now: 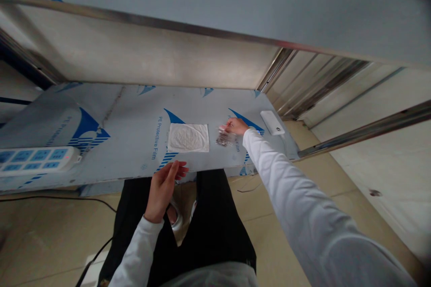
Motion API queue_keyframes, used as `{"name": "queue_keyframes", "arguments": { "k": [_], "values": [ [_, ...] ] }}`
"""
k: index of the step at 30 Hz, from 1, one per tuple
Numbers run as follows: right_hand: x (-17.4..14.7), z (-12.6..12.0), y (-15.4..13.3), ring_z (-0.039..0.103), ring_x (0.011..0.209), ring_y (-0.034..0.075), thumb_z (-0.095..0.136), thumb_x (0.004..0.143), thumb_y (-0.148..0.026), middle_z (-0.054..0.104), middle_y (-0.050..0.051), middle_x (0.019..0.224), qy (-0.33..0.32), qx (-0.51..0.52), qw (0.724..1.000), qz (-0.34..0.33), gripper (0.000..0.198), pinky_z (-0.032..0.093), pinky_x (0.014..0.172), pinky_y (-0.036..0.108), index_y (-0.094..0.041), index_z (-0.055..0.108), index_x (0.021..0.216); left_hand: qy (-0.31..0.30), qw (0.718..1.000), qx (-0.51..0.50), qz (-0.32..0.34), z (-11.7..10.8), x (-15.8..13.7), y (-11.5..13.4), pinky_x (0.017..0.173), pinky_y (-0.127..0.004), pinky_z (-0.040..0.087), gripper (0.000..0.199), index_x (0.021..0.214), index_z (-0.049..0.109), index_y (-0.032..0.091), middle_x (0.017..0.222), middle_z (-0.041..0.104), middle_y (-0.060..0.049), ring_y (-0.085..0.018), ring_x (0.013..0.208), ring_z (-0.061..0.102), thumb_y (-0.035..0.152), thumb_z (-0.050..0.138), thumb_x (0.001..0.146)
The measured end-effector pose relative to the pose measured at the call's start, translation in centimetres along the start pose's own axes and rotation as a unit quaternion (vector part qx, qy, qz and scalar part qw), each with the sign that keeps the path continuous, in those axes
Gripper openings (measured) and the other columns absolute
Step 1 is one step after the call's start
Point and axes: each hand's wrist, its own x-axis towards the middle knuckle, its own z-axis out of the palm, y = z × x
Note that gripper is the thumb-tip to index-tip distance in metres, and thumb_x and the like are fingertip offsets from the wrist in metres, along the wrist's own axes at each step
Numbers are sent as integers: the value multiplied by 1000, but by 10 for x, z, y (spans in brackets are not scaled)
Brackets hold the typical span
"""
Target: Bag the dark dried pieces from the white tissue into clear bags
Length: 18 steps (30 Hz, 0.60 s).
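Note:
My right hand [237,126] pinches the top of a small clear plastic bag [225,136] over the film-covered metal table [131,130]. Small brownish or metallic pieces show through the plastic; I cannot make out what they are. To the left of the bag lies a flat, white, wrinkled cloth-like square [188,137]. My left hand [164,186] hovers at the table's front edge, just below that square. Its fingers are loosely bent with the thumb apart, and nothing shows in them.
A white power strip [40,160] with blue sockets lies at the left. A white oblong object [272,122] with a dark round spot rests near the right end. A metal shelf [215,4] juts out above the table. A black cable [97,202] runs below, beside my legs.

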Motion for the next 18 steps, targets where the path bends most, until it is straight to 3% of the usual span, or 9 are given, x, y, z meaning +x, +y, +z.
{"name": "queue_keyframes", "arguments": {
  "k": [3,7,11,14,18],
  "values": [
    [-5,-14,-2,66,82,19,76,65,-26,72,6,86,47,38,998,-9,31,49,71,26,-15,69,93,-7,1000,5,2,0,0,-2,66,-26,48,41,89,70,12,75,72,-7,-15,65,62,49,56,82],
    [-16,-41,-8,67,85,19,71,69,-32,74,6,92,94,90,991,-38,40,49,72,24,-13,68,104,-9,1000,1,1,-1,0,-4,66,-26,48,41,90,70,12,76,72,-7,-15,65,63,50,55,82],
    [-30,-65,-15,68,84,21,69,71,-38,74,4,86,168,133,973,-82,34,49,69,25,-13,72,94,-12,1000,3,4,1,0,-5,65,-25,47,41,89,70,12,74,72,-7,-14,64,62,49,56,82],
    [-37,-74,-19,68,81,22,72,67,-32,75,4,79,233,73,967,-74,22,48,72,28,-15,74,81,-20,1000,5,-1,3,-1,-5,65,-25,47,41,88,70,12,74,72,-7,-14,65,62,50,56,82],
    [-42,-76,-26,68,81,22,71,68,-28,75,5,80,230,4,972,-52,15,47,75,29,-17,74,77,-25,1000,-1,-7,5,-2,-4,65,-25,47,41,87,71,13,74,72,-7,-15,65,62,50,57,80]
  ]
}}
